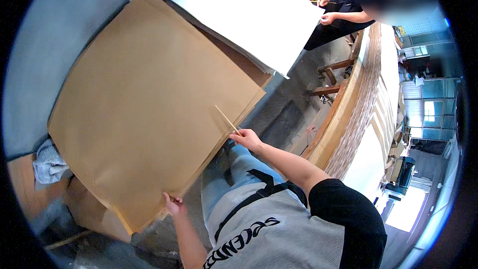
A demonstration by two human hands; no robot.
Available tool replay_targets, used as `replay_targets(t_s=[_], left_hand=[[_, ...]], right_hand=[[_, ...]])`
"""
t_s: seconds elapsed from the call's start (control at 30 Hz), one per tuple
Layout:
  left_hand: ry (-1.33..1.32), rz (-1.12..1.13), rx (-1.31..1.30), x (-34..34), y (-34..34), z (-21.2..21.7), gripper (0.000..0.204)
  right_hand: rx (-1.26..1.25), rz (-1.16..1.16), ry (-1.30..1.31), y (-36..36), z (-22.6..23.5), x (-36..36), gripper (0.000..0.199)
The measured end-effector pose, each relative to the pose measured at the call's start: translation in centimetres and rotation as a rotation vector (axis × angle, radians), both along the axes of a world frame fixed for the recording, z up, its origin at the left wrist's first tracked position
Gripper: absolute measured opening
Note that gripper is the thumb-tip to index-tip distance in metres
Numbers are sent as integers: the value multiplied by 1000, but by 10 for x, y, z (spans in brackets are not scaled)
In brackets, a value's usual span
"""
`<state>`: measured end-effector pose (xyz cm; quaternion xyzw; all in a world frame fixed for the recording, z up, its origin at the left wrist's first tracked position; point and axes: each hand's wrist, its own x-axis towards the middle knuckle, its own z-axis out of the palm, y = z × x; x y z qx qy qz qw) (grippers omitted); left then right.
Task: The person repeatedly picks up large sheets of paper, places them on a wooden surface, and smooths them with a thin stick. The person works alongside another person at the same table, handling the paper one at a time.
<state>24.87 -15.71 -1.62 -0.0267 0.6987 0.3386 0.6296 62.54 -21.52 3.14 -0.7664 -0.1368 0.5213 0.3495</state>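
Gripping the near edge of a stack of brown paper sheets [144,114], the left hand [173,204] sits at six o'clock. At four o'clock of the stack, the right hand [246,138] pinches a thin wooden stick [227,119], its long axis pointing toward ten o'clock over the paper. White sheets [249,15] lie at one o'clock, beside another person's hands [326,10].

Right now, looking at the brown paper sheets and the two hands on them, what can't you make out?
- How many brown paper sheets are stacked: head view, the top sheet covers the rest and the edges are too fine.
- Left hand fingertips: tucked under the stack's near edge.
- How the right hand grips the thin stick: too small.
- What supports the stack: covered by the sheets.
- The grey cloth: partly hidden behind the stack's left edge.
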Motion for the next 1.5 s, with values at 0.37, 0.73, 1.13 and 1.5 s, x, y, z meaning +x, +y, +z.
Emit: replay_targets(t_s=[0.37, 0.73, 1.13, 1.5], left_hand=[[36, -49, -50, 25, 10, 3, 28], [73, 57, -8, 58, 7, 23, 20], [-30, 178, 99, 87, -14, 30, 21], [-238, 151, 126, 80, -69, 12, 27]], right_hand=[[86, -411, -685, -42, -18, 238, 29], [27, -212, -809, -26, -39, 340, 28], [524, -467, 51, 107, 203, 63, 14], [751, 831, -92, 112, 93, -248, 16]])
